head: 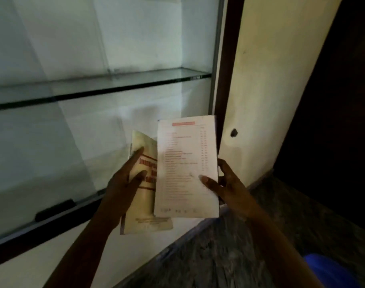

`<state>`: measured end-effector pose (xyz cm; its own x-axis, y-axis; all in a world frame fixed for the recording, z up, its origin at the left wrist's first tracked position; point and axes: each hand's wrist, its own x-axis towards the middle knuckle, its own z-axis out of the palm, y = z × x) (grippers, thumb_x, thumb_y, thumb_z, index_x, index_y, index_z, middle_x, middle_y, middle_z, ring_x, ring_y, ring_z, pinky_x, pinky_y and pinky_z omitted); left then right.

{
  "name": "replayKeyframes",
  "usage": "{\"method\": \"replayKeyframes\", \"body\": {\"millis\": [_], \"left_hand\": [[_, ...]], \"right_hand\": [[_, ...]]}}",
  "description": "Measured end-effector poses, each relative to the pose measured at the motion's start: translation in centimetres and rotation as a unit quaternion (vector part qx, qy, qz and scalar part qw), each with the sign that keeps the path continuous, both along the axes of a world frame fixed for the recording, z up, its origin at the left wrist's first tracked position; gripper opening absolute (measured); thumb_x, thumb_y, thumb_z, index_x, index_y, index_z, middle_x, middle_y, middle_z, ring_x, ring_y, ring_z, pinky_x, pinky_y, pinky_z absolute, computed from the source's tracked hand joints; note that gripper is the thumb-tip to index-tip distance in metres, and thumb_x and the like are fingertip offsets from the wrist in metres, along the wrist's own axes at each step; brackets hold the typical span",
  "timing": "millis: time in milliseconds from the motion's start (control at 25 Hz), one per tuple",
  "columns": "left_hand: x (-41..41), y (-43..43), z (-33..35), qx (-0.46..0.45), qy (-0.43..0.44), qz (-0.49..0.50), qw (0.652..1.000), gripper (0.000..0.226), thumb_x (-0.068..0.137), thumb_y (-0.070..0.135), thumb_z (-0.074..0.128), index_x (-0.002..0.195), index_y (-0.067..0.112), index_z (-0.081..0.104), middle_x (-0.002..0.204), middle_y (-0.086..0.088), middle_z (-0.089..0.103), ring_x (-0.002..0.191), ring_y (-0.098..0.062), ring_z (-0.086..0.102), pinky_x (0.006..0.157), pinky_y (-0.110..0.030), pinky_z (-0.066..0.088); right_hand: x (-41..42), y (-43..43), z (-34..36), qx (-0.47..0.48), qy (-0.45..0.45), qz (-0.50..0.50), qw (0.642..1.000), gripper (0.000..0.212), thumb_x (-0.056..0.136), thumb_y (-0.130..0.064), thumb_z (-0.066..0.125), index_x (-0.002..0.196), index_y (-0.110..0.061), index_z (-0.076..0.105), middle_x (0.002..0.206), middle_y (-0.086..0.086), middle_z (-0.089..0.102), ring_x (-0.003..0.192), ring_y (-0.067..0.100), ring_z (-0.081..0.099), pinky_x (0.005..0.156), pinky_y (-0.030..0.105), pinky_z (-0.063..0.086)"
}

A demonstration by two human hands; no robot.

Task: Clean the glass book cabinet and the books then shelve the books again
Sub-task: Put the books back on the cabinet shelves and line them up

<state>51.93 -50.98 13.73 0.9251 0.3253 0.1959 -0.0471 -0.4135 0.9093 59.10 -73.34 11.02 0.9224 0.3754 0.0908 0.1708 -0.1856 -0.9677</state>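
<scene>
Left hand (pixel 119 183) pinches booklet (pixel 145 208), right hand (pixel 229 183) white pages (pixel 185 163).

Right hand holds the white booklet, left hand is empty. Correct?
No. The head view shows the left hand holding a yellowed booklet with red lettering, not empty. The right hand does hold the white booklet.

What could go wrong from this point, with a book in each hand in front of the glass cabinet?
1. The right hand pinches the white booklet only near its lower right edge, so it could slip or the page could crease.
2. The left hand holds the yellowed book with fingers lying flat on the cover. This looks like a loose hold, and the booklet overlaps it.
3. The glass shelf has an exposed front edge, and a careless shelving move might knock it.
</scene>
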Motion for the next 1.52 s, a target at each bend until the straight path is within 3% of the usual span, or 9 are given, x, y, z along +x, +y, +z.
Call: {"method": "replayKeyframes", "body": {"millis": [160,320,440,520,600,880,1160,1400,1520], "left_hand": [[2.7,0.3,4.9,0.023,-0.143,0.087,0.986,0.065,0.097,0.026,0.046,0.141,0.051,0.005,0.118,0.018,0.046,0.080,0.011,0.047,0.078,-0.025,0.040],[8.0,-0.4,9.7,0.011,-0.248,0.098,0.964,0.046,0.097,0.019,0.044,0.140,0.033,0.036,0.104,0.022,0.054,0.076,0.014,0.047,0.065,-0.010,0.035],[11.3,-1.0,12.6,-0.004,-0.320,0.111,0.941,0.042,0.097,0.018,0.043,0.137,0.030,0.041,0.112,0.015,0.056,0.083,0.007,0.052,0.069,-0.017,0.039],[13.8,-0.9,14.4,0.005,-0.357,0.111,0.927,0.043,0.097,0.016,0.042,0.139,0.027,0.039,0.117,0.013,0.055,0.091,-0.004,0.056,0.074,-0.020,0.041],[16.6,-0.9,16.1,0.036,-0.386,0.115,0.914,0.045,0.098,0.013,0.042,0.141,0.022,0.036,0.122,0.010,0.053,0.101,-0.007,0.054,0.075,-0.013,0.040],[25.3,-0.4,19.7,0.085,-0.430,0.150,0.886,0.048,0.097,0.009,0.041,0.144,0.012,0.029,0.133,-0.012,0.053,0.114,-0.025,0.057,0.094,-0.037,0.047],[31.2,0.7,18.9,0.104,-0.403,0.173,0.893,0.051,0.096,0.007,0.043,0.144,0.009,0.029,0.135,-0.016,0.051,0.119,-0.031,0.054,0.100,-0.046,0.045],[34.2,0.4,18.7,0.070,-0.384,0.171,0.904,0.049,0.096,0.008,0.044,0.143,0.008,0.031,0.136,-0.016,0.050,0.122,-0.031,0.052,0.100,-0.046,0.045],[34.8,0.0,18.6,0.068,-0.381,0.153,0.909,0.050,0.096,0.008,0.044,0.144,0.008,0.029,0.138,-0.016,0.048,0.123,-0.030,0.050,0.101,-0.046,0.044]], "right_hand": [[5.0,0.3,4.9,-0.025,-0.149,-0.073,0.986,0.040,0.084,-0.037,0.060,0.111,-0.047,0.032,0.104,-0.019,0.054,0.086,0.001,0.057,0.064,0.015,0.051],[9.6,1.9,10.8,0.008,-0.272,-0.152,0.950,0.050,0.087,-0.030,0.059,0.127,-0.035,0.030,0.105,-0.014,0.053,0.077,-0.002,0.054,0.056,0.006,0.045],[12.9,3.0,14.9,0.025,-0.325,-0.208,0.922,0.058,0.089,-0.031,0.058,0.139,-0.022,0.028,0.113,-0.007,0.056,0.083,0.008,0.061,0.065,0.015,0.054],[15.9,4.0,17.1,0.048,-0.362,-0.235,0.901,0.060,0.090,-0.029,0.057,0.140,-0.019,0.027,0.128,0.003,0.055,0.104,0.023,0.061,0.084,0.041,0.055],[19.1,5.5,18.5,0.054,-0.388,-0.238,0.889,0.058,0.091,-0.023,0.057,0.140,-0.016,0.028,0.132,0.009,0.052,0.113,0.026,0.056,0.092,0.042,0.050],[29.4,12.0,19.8,-0.001,-0.329,-0.227,0.917,0.051,0.094,-0.018,0.051,0.139,-0.016,0.027,0.128,0.011,0.053,0.114,0.028,0.057,0.092,0.040,0.049],[35.6,13.5,18.2,0.014,-0.236,-0.268,0.934,0.053,0.093,-0.016,0.053,0.140,-0.018,0.029,0.132,0.014,0.049,0.119,0.032,0.051,0.095,0.047,0.048],[37.2,13.5,18.3,-0.005,-0.225,-0.249,0.942,0.046,0.093,-0.018,0.054,0.134,-0.016,0.033,0.132,0.012,0.049,0.118,0.029,0.052,0.092,0.041,0.048],[35.0,12.7,17.4,0.067,-0.242,-0.218,0.943,0.047,0.090,-0.020,0.058,0.132,-0.013,0.038,0.132,0.008,0.049,0.118,0.017,0.049,0.093,0.032,0.046]]}}
